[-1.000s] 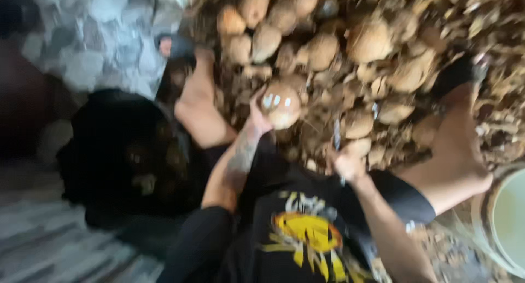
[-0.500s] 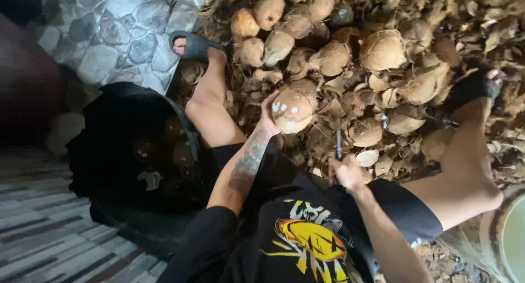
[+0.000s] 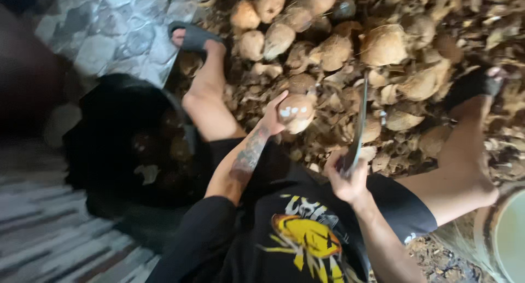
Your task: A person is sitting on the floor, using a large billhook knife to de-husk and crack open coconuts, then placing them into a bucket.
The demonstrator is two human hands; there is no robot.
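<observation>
Coconut [image 3: 296, 112], husked and pale brown with white nicks on its shell, sits cupped in the left hand [image 3: 275, 116] above the heap of husks and whole nuts between the person's legs; the fingers curl round its near side, thumb up along the edge. Half a second ago the blade in the right hand [image 3: 345, 180] lay low and short against the pile, and now the long knife [image 3: 358, 127] stands raised and nearly upright just beside the nut, its tip clear of the shell. That reads as a lift ahead of a chop, though blade and nut are still apart. The right fingers are wrapped tight about the handle, which the fist hides entirely. Motion blur smears the blade's edge and the pile of coconuts [image 3: 328, 47]. The black tub [image 3: 117, 116] at the left is too dark to read inside, and a pale bucket [image 3: 506, 239] is cut off at the right edge.
</observation>
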